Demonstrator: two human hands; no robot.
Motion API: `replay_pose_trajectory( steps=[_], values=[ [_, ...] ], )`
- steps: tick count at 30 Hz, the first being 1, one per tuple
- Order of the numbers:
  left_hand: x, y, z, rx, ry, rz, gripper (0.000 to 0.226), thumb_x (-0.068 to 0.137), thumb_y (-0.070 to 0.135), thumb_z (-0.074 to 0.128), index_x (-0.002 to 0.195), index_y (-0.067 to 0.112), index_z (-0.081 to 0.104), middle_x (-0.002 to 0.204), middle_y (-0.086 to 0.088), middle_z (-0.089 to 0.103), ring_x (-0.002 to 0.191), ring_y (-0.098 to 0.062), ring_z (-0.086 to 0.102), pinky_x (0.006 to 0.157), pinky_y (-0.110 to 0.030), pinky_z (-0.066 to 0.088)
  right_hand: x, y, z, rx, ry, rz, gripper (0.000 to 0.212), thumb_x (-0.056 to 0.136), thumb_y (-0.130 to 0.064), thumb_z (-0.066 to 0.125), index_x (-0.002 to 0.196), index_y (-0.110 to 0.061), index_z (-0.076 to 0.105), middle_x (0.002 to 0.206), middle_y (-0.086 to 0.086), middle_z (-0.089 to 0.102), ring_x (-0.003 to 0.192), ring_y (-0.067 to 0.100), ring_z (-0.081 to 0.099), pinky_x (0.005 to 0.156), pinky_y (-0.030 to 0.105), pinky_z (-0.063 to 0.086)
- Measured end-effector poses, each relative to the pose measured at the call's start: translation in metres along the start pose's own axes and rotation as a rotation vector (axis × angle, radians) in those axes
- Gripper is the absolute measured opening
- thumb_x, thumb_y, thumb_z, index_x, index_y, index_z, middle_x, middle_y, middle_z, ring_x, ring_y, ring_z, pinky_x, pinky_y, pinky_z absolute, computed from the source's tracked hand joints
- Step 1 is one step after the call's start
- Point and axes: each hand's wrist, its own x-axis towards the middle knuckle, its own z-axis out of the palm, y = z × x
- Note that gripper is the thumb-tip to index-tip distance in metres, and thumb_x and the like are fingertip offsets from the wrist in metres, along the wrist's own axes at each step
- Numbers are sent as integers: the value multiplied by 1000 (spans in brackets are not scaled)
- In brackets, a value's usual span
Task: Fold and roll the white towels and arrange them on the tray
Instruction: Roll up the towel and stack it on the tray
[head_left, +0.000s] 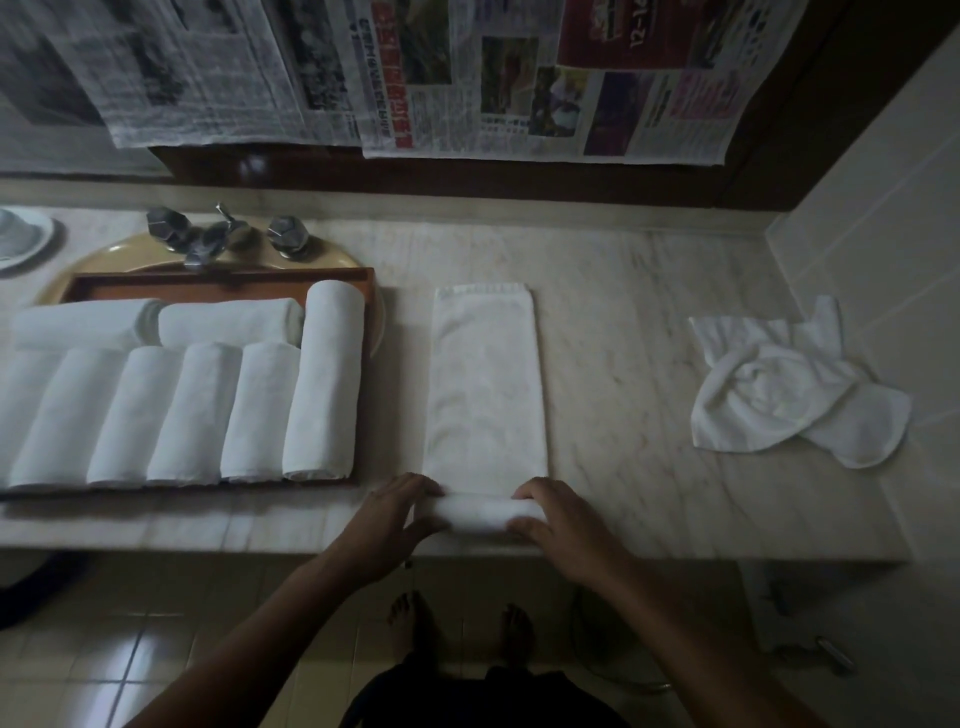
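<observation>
Behind the tray (218, 277) we see a tap (205, 240) over a yellow basin (324, 255), with newspapers (519, 78) hanging beyond. White rolls (208, 410) lie side by side on the tray. Well to the right of the tray, a crumpled towel (779, 395) sits on the table (623, 312). Just right of the tray our towel (485, 384) lies flat in a long strip, its near end rolled. Our left hand (400, 512) and right hand (553, 519) grip that rolled end, fingers (415, 486) curled over it, thumbs on its near side.

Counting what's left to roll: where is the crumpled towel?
In the head view, the crumpled towel lies on the counter, far right, near the tiled wall, apart from the folded towel.
</observation>
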Motion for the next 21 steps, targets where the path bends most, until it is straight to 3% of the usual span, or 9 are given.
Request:
replay_pose_trajectory(
  steps=[6,9,11,13,17,21],
  values=[
    [14,4,-3,-113,-9,-134,24,98,41,66,116,26,68,110,7,63,97,-6,60,86,-38,53,10,-5,3,-162,149,-25,30,101,-45,55,120,-26,68,124,-4,56,115,18,45,100,36,41],
    [20,5,-5,-108,0,-167,43,92,59,58,113,24,70,103,3,62,91,-9,61,83,-37,53,10,-17,5,-219,295,-46,31,99,-40,61,125,-26,69,126,-3,59,115,22,50,98,40,45],
    [23,5,-6,-110,8,-183,60,83,71,48,111,23,72,100,2,61,89,-8,60,82,-38,53,3,-24,12,-297,460,-179,29,94,-27,71,122,-21,71,120,1,64,109,25,56,92,41,48],
    [26,5,-9,-103,-11,-212,67,79,75,45,110,22,72,99,1,62,89,-10,61,83,-40,54,-8,-27,28,-359,536,-335,31,93,-14,68,124,-15,69,122,6,65,110,29,58,96,45,47],
    [31,9,-9,-57,8,-243,56,85,72,54,111,24,69,107,2,64,91,-12,62,83,-42,56,-19,-23,54,-449,419,-286,53,97,-12,48,150,-12,50,153,14,48,142,37,42,119,59,27],
    [21,32,8,290,220,34,48,100,54,47,136,23,55,137,2,53,122,-17,51,100,-41,46,-5,-20,49,-504,296,-207,66,96,-16,37,161,-12,28,165,13,31,154,37,25,123,60,18]
  ],
)
